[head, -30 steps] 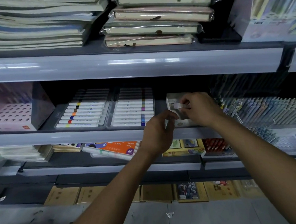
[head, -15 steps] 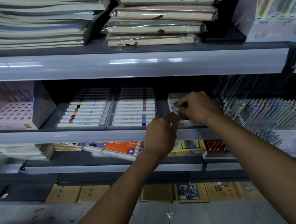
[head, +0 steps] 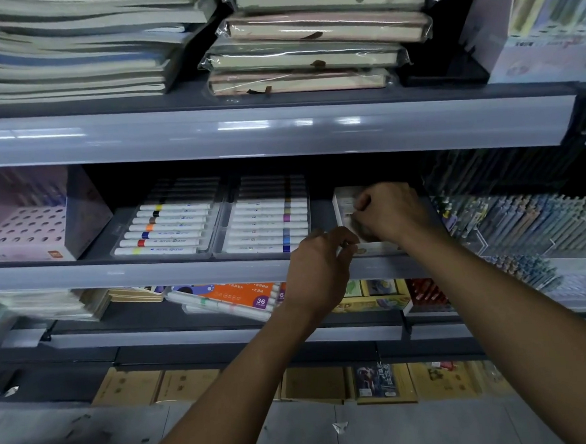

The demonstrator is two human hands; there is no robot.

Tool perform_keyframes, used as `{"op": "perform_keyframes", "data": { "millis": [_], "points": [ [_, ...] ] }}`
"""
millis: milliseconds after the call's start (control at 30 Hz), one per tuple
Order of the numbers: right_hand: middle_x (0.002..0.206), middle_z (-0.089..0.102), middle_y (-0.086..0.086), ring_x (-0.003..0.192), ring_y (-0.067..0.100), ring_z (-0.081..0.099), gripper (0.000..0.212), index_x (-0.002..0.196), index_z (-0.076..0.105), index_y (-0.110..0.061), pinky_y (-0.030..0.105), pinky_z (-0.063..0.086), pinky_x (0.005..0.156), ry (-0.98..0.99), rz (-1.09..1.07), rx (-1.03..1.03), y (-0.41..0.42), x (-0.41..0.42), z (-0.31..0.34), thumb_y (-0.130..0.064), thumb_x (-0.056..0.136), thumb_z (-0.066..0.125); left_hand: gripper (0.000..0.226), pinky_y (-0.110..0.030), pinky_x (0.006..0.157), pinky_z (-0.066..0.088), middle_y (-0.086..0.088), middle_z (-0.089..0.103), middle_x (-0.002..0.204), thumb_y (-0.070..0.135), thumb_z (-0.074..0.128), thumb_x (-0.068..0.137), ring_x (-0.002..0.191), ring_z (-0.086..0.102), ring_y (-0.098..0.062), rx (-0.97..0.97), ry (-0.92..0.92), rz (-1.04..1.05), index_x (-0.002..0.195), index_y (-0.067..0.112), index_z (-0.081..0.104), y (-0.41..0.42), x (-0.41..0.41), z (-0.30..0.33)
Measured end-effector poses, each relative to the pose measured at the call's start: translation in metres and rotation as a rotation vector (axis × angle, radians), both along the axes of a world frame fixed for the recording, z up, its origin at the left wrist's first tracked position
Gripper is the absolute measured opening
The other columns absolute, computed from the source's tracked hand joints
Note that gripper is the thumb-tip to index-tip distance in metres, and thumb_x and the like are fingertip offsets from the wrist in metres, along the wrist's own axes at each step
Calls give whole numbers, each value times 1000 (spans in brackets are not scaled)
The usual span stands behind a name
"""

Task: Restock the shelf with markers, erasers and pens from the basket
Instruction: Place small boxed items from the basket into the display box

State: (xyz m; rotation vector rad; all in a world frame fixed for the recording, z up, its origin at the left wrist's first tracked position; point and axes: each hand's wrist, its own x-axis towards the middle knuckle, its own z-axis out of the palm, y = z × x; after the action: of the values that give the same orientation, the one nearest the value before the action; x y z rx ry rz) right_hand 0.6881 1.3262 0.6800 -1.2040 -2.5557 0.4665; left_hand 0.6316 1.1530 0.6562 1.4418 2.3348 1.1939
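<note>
Probably light, stiff erasers: right hand [head: 392,212] curled inside the white box [head: 343,209] right of the marker trays [head: 216,226], contents hidden; left hand [head: 317,272] loose at its front edge.

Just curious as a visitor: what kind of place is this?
Most likely a stationery shop aisle. Tiered shelves carry trays of markers, stacked wrapped notebooks and rows of pens laid out as if for sale.
</note>
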Motion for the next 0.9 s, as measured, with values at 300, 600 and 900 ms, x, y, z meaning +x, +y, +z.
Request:
{"op": "perform_keyframes", "data": {
  "millis": [300,600,900],
  "points": [
    [93,78,2,87,20,73,8,91,81,-20,34,61,84,99,91,9,-4,7,2,-18,90,74,23,-22,67,48,9,70,80,31,66,103,74,64,-4,278,-358,-12,95,12,76,-5,-4,4],
    [92,75,-6,78,4,64,13,92,80,-16,8,44,71,314,180,64,-37,28,20,-15,93,68,41,-31,60,58,-14,63,99,12,35,101,82,62,-26,373,-1563,41,102,8,75,-10,-14,33],
    [89,73,-14,85,6,70,30,101,77,-28,37,61,79,400,380,-246,-53,32,16,-52,84,72,19,-35,77,64,-22,76,116,3,53,106,103,77,-31,444,-1494,14,119,6,67,-10,-16,32]
  ]
}}
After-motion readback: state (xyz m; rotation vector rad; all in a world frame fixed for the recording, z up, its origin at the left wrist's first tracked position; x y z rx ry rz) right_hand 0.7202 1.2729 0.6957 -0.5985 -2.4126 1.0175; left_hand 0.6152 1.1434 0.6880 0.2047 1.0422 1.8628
